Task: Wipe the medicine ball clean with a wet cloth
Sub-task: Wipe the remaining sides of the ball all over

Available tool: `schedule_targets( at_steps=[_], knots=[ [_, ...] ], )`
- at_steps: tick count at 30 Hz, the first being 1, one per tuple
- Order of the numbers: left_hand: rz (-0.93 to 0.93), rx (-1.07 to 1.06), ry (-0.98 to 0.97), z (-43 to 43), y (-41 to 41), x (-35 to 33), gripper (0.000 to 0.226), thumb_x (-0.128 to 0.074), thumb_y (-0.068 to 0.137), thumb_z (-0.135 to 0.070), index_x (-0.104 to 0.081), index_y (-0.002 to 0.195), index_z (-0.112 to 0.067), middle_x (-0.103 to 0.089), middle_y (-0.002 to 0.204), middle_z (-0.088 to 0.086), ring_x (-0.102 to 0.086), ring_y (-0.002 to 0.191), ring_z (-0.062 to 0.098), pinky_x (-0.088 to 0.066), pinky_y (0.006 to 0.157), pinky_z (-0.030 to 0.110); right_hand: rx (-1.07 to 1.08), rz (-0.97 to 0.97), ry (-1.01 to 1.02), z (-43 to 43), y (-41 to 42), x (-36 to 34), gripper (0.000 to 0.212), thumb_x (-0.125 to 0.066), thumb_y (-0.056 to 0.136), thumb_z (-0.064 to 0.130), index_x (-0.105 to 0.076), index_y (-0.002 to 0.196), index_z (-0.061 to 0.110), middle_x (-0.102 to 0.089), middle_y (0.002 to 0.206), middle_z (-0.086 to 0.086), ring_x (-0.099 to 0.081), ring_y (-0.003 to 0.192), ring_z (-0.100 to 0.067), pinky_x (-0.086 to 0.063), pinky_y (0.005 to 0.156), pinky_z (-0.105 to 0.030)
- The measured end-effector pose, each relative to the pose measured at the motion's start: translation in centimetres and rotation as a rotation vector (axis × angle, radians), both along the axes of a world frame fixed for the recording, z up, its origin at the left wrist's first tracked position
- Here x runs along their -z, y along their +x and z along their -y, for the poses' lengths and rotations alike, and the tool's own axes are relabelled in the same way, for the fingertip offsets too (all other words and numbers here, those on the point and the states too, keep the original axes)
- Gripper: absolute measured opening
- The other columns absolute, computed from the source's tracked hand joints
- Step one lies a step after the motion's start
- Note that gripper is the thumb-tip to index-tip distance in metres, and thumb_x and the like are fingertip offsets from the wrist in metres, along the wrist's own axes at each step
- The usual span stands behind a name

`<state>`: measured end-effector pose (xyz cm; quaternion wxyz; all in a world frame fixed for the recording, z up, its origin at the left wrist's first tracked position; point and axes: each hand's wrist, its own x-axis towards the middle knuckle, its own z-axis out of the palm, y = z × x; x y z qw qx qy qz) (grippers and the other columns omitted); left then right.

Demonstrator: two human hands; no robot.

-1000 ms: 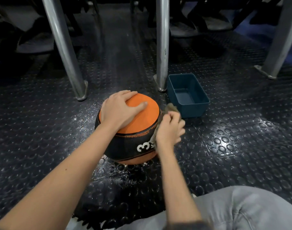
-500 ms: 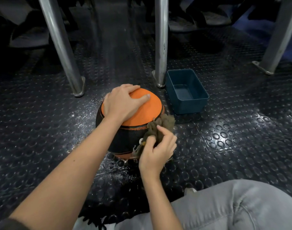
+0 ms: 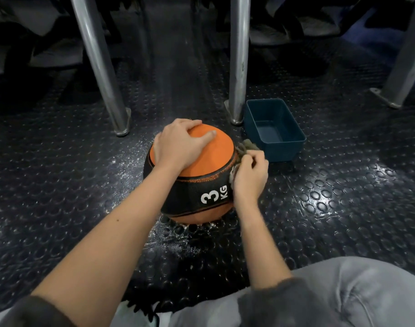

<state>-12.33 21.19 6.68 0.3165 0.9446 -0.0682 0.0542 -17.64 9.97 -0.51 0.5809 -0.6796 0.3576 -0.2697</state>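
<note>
- Black rubber flooring (image 3: 343, 208) with raised round studs covers the whole area; it shines under the light at the right.
- A patch of fine wet speckles (image 3: 178, 239) lies on the floor around and just in front of the ball.
- The background is dark, and the shapes at the top are too dim to name.
- Three bare metal legs stand on the floor. The slanted one (image 3: 100, 67) is at the left, the upright one (image 3: 238, 62) is in the middle, and the third (image 3: 407, 60) is at the right edge with a flat foot plate.
- A dark blue rectangular tub (image 3: 285, 150) sits just right of the middle leg. I cannot tell whether it holds water.
- The medicine ball (image 3: 211, 159) rests on the floor, in front of the two nearer legs and just left of the tub. It is orange with a black band marked "3 KG".
- The left hand (image 3: 180, 143) lies spread on the orange top, with fingers fairly straight and pressing down, grasping nothing.
- The right hand (image 3: 250, 175) is clenched around a bunched grey-brown cloth (image 3: 247, 146) and holds it against the ball's right side, between the ball and the tub.
- That hand hides most of the cloth, so only a crumpled end shows above the knuckles.
- A grey trouser leg (image 3: 343, 291) fills the lower right corner, and a shoe with black laces (image 3: 140, 310) shows at the bottom edge.
</note>
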Motion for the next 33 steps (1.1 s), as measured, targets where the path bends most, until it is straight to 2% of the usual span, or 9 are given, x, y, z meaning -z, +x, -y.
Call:
schedule_targets(
  at_steps=[2,4,8,15,24,26,28,31,33],
  knots=[
    [-0.018,-0.039,-0.009,0.0,0.3,0.0,0.050,-0.057,0.081,-0.061,-0.059,0.124,-0.035,-0.052,0.134,-0.008,-0.044,0.126,0.018,-0.029,0.104,0.037,0.131,0.143,-0.190,-3.7,-2.6,0.0,0.021,-0.044,0.083,0.020,-0.062,0.092,0.015,-0.052,0.097,-0.005,-0.042,0.090,-0.019,-0.026,0.073,-0.028],
    [-0.031,-0.087,-0.001,0.7,0.6,-0.2,0.052,-0.056,0.081,-0.061,-0.059,0.124,-0.033,-0.054,0.134,-0.004,-0.044,0.127,0.021,-0.028,0.105,0.039,0.100,0.213,-0.364,-7.8,-5.2,1.4,0.027,-0.043,0.078,0.021,-0.063,0.094,0.014,-0.051,0.096,-0.008,-0.040,0.085,-0.021,-0.026,0.071,-0.029],
    [-0.027,-0.079,0.081,2.7,0.1,-0.3,0.053,-0.054,0.081,-0.060,-0.058,0.126,-0.031,-0.054,0.133,-0.001,-0.044,0.126,0.024,-0.028,0.108,0.043,-0.104,0.050,-0.565,-13.0,-9.5,6.6,0.021,-0.044,0.082,0.025,-0.049,0.101,0.031,-0.038,0.105,-0.001,-0.038,0.088,-0.019,-0.034,0.075,-0.032],
    [0.063,0.054,0.240,5.6,0.0,-0.1,0.055,-0.050,0.083,-0.061,-0.057,0.127,-0.030,-0.053,0.132,0.000,-0.042,0.126,0.025,-0.023,0.109,0.048,0.023,0.175,-0.523,-10.4,-8.2,6.7,0.023,-0.047,0.082,0.022,-0.050,0.104,0.028,-0.038,0.106,-0.003,-0.040,0.092,-0.021,-0.028,0.080,-0.031],
    [0.015,0.012,0.164,3.9,1.4,-0.1,0.055,-0.055,0.080,-0.063,-0.058,0.126,-0.033,-0.057,0.129,-0.001,-0.047,0.123,0.025,-0.028,0.105,0.042,0.131,0.337,-0.367,-8.4,-6.1,5.7,0.022,-0.043,0.082,0.016,-0.052,0.101,0.024,-0.038,0.099,0.002,-0.040,0.093,-0.012,-0.030,0.086,-0.027],
    [0.021,0.003,0.122,3.2,1.3,0.1,0.054,-0.056,0.079,-0.061,-0.059,0.125,-0.032,-0.057,0.130,-0.003,-0.046,0.124,0.024,-0.029,0.105,0.041,0.187,0.338,-0.342,-7.0,-5.6,4.6,0.022,-0.043,0.079,0.015,-0.057,0.096,0.019,-0.042,0.095,0.001,-0.044,0.089,-0.016,-0.030,0.080,-0.028],
    [0.036,0.005,0.088,2.3,0.9,0.2,0.053,-0.057,0.079,-0.061,-0.060,0.124,-0.033,-0.055,0.133,-0.007,-0.046,0.125,0.021,-0.029,0.105,0.038,0.254,0.238,-0.191,-3.6,-3.6,3.4,0.020,-0.043,0.082,0.014,-0.059,0.093,0.016,-0.047,0.097,-0.002,-0.047,0.091,-0.020,-0.036,0.082,-0.033],
    [0.062,0.006,0.069,1.2,0.2,0.6,0.052,-0.055,0.080,-0.061,-0.059,0.125,-0.035,-0.051,0.136,-0.011,-0.044,0.125,0.018,-0.029,0.105,0.038,0.081,0.065,0.144,1.2,-0.9,1.5,0.022,-0.042,0.092,0.012,-0.056,0.105,0.023,-0.055,0.113,-0.002,-0.052,0.101,-0.017,-0.041,0.089,-0.032],
    [0.059,-0.025,0.041,0.7,-0.1,0.6,0.052,-0.054,0.081,-0.062,-0.059,0.125,-0.035,-0.051,0.135,-0.011,-0.044,0.125,0.018,-0.029,0.106,0.039,-0.002,0.098,0.101,0.9,-1.6,0.4,0.035,-0.042,0.095,0.012,-0.049,0.127,0.023,-0.054,0.116,0.007,-0.051,0.101,-0.009,-0.036,0.082,-0.018]
  ],
)
